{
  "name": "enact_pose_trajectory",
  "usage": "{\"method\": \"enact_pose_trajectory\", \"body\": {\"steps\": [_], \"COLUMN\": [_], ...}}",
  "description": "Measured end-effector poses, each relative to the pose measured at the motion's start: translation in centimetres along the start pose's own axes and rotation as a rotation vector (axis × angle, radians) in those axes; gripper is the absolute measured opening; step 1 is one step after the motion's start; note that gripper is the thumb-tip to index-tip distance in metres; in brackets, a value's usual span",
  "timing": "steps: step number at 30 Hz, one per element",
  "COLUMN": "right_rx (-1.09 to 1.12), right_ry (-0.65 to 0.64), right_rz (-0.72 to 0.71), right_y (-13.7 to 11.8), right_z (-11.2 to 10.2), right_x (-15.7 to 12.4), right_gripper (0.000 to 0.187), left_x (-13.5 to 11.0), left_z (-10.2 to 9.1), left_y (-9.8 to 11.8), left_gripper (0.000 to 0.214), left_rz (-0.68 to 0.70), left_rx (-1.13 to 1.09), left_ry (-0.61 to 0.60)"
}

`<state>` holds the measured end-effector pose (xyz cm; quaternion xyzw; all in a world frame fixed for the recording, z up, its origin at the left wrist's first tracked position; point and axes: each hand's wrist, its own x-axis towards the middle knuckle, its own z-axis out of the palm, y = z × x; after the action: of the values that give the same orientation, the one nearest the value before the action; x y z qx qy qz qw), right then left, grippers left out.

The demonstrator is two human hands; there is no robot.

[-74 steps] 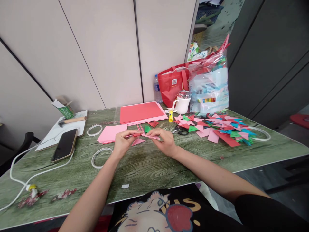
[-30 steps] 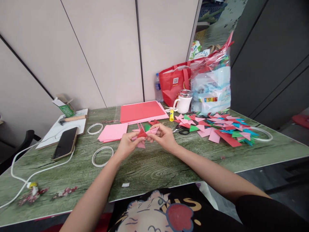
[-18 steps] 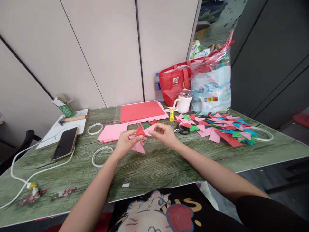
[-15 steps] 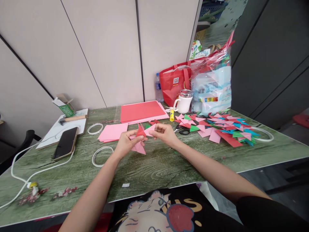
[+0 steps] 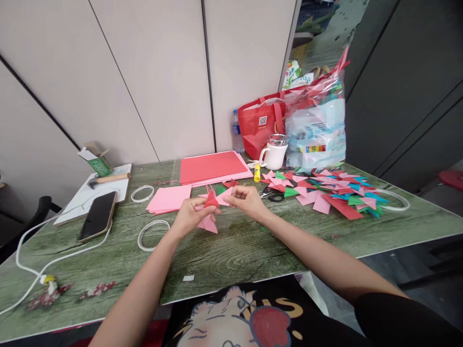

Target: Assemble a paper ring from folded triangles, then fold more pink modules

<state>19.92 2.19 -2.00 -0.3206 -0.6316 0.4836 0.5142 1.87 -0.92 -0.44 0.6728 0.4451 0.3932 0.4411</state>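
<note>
Green wood-grain bench (image 5: 224, 258); above it, folded red-and-pink paper piece (image 5: 211, 200), pinched by left grip (image 5: 190, 215) at eight o'clock and right grip (image 5: 250, 202) at three; square pink paper stack (image 5: 168, 198) at nine o'clock.

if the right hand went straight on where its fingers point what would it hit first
Past the pink flap it pinches, the right hand would probably meet the red folded paper in the left hand first; exact depth is hard to judge from this view.

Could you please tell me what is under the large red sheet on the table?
Pink paper shows beneath the red sheet along its near and right edges; whatever lies under its middle is covered.
</note>
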Motion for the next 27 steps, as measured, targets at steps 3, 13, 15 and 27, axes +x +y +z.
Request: {"method": "enact_pose_trajectory", "body": {"steps": [3,13,15,27], "right_rx": [0.036,0.042,0.045,0.057], "right_ry": [0.038,-0.003,0.014,0.008], "right_rz": [0.010,0.028,0.015,0.002], "right_y": [0.17,0.48,0.45,0.31], "right_z": [0.08,-0.07,0.13,0.23], "right_x": [0.04,0.14,0.01,-0.05], "right_gripper": [0.034,0.031,0.031,0.030], "left_x": [-0.02,-0.10,-0.07,0.00], "left_z": [0.24,-0.05,0.09,0.37], "left_y": [-0.09,0.31,0.31,-0.04], "left_gripper": [0.030,0.027,0.027,0.024], "left_rz": [0.003,0.028,0.011,-0.002], "left_rx": [-0.030,-0.002,-0.005,-0.159], "left_ry": [0.051,0.019,0.041,0.052]}}
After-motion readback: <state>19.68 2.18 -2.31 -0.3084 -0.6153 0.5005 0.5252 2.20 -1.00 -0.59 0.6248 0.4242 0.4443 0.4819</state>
